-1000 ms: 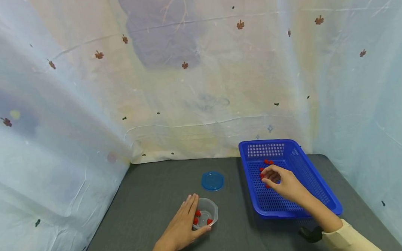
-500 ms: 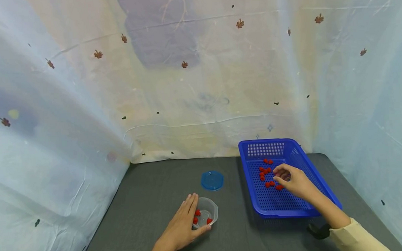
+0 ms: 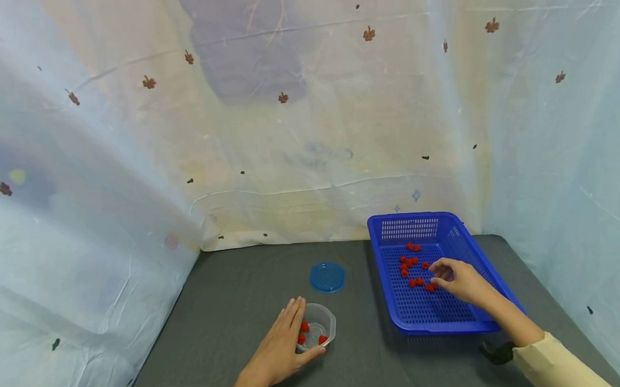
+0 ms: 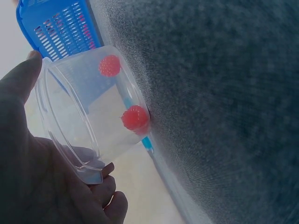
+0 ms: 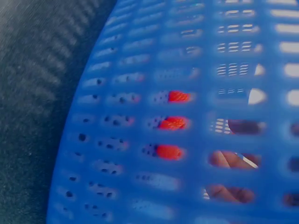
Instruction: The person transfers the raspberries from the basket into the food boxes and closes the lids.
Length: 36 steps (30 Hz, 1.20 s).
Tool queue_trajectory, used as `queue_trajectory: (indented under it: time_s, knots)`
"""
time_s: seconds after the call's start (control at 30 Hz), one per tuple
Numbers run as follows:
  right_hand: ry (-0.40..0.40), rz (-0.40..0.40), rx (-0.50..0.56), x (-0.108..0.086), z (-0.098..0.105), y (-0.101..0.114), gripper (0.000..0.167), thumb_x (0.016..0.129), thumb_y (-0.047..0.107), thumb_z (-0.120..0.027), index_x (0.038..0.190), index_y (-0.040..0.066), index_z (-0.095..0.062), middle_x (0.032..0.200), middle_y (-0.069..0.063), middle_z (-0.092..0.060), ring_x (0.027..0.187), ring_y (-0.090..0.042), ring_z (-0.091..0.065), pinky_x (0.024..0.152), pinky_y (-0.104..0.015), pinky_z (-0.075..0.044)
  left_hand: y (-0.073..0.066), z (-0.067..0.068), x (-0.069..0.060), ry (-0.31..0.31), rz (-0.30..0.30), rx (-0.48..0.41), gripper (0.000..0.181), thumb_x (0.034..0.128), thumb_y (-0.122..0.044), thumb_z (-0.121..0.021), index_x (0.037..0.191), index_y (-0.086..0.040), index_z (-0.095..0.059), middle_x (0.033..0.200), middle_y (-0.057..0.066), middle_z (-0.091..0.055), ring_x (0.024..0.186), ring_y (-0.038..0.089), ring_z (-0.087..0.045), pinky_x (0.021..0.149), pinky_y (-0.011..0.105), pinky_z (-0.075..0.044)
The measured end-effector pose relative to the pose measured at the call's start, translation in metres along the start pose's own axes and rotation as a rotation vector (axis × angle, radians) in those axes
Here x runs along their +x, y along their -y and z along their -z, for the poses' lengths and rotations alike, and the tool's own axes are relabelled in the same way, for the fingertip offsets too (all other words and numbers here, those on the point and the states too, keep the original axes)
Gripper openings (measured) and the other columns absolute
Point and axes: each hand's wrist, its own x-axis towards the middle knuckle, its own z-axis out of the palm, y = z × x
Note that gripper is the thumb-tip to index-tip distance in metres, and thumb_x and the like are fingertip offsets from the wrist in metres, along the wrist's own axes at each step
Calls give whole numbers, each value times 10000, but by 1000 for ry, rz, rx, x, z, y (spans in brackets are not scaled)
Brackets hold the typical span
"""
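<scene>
A blue basket (image 3: pixel 429 314) is set on a dark grey counter (image 3: pixel 231 292), and red raspberries (image 3: pixel 425 265) are scattered over its floor, mostly towards the basket's left side and middle. Within the basket's outline, the right hand (image 3: pixel 460 279) is held low over the floor, its fingers bent and parted from the thumb; one raspberry is seen just beside its fingertips. To the left of the basket, level with its near end, a clear tub (image 3: pixel 332 325) is gripped between the thumb and fingers of the left hand (image 3: pixel 279 348), the fingers being laid along the side farthest from the basket. Three raspberries can be seen inside the tub, at its bottom. Also left of the basket, level with its middle, a round blue lid (image 3: pixel 327 277) is laid flat. A cream sleeve (image 3: pixel 556 361) is seen at the basket's near right. Behind the basket, patterned sheeting (image 3: pixel 328 135) is hung.
</scene>
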Motion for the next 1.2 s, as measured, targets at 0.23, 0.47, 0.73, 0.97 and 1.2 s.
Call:
queue_trajectory:
  time_s: [0.23,0.47,0.73,0.97,1.2]
  knots:
    - [53,-14,-27,3,-5,-8,203,975,71,-784,1132,-43,-722,940,-42,-712,861,-216,-667,746,-445,-606,-1,1,0,-3,-2,-9,1116,959,-730,-656,1737,-105,-154,1795,104,-183,1663,306,-141,1330,569,-186]
    - [89,-23,-24,6,-8,-8,168,972,59,-786,1097,-37,-726,931,-39,-705,857,-210,-658,754,-448,-600,-2,2,-1,3,5,-15,1117,959,-730,-655,1738,-112,-146,1796,101,-177,1663,307,-137,1329,572,-186]
    - [118,-14,-41,7,-9,-11,174,975,59,-782,1110,-43,-740,948,-43,-710,855,-198,-644,751,-438,-592,-1,2,-1,2,2,-13,1117,960,-737,-646,1736,-103,-152,1795,107,-179,1663,315,-135,1323,586,-195]
    - [141,-13,-62,7,-11,-13,206,957,45,-797,1131,-55,-748,983,-84,-714,854,-195,-622,744,-408,-581,-1,2,-1,4,2,-10,1120,960,-747,-636,1736,-101,-151,1795,106,-179,1663,314,-135,1323,584,-198]
    - [158,-4,-84,6,-14,-15,119,944,39,-807,1050,8,-763,904,-1,-676,808,-148,-594,695,-339,-546,-2,3,-1,13,5,-18,1127,957,-759,-627,1736,-100,-150,1796,106,-174,1664,313,-131,1325,585,-193]
